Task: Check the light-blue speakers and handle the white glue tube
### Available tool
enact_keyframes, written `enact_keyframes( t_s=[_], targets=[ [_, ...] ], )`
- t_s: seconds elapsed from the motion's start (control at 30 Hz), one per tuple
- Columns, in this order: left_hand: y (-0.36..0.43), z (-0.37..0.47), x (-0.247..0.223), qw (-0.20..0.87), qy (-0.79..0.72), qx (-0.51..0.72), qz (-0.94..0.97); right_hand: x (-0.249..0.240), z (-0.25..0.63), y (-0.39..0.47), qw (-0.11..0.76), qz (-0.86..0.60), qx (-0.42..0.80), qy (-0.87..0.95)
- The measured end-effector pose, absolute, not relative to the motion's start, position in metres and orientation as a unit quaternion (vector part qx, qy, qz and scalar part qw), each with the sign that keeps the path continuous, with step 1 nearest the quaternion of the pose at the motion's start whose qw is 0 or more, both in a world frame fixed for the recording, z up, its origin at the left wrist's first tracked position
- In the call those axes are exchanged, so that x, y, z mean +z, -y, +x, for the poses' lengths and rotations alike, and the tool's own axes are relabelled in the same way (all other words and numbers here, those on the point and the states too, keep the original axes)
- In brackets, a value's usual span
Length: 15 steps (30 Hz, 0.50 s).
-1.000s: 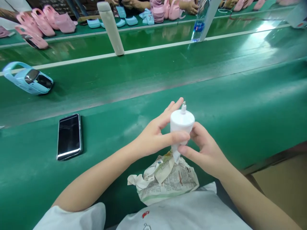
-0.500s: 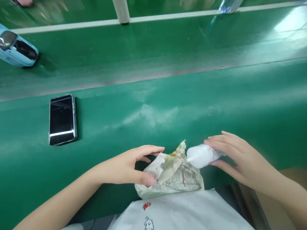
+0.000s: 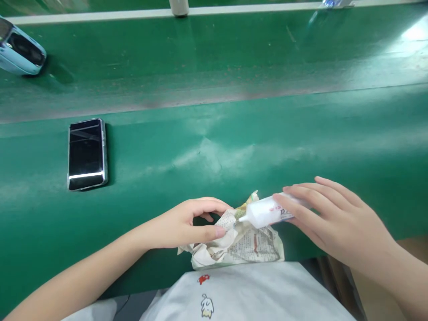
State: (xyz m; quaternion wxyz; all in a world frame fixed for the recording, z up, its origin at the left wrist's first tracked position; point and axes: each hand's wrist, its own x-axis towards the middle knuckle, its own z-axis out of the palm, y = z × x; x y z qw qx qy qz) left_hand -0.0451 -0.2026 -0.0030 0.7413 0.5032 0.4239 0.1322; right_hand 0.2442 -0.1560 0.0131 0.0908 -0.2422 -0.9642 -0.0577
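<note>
A crumpled, folded piece of printed paper (image 3: 257,245) lies at the table's near edge, against the white shirt. My left hand (image 3: 197,223) grips its left part between thumb and fingers. My right hand (image 3: 331,214) is closed around a white plastic bottle (image 3: 265,211) with a narrow nozzle. The bottle lies nearly level over the paper, its nozzle pointing left at the paper's upper folds, close to my left fingertips. Whether the nozzle touches the paper cannot be made out.
A black-screened phone (image 3: 87,154) lies on the green table (image 3: 160,147) at the left. Farther back at the upper left is a light blue device (image 3: 22,49). A pale rail (image 3: 100,16) and a post (image 3: 179,6) cross the far side.
My right hand has moved the bottle left, bringing its nozzle over the paper. The paper's left part is more crumpled under my left hand. The view has tilted slightly down.
</note>
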Motion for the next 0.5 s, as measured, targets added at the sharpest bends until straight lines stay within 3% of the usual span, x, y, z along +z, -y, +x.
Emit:
enact_keyframes(
  t_s=[0.5],
  targets=[
    [0.215,-0.018,0.002,0.578,-0.529,0.156,0.602,0.027,0.243,0.164,0.077,-0.215,-0.101,0.968]
  ],
)
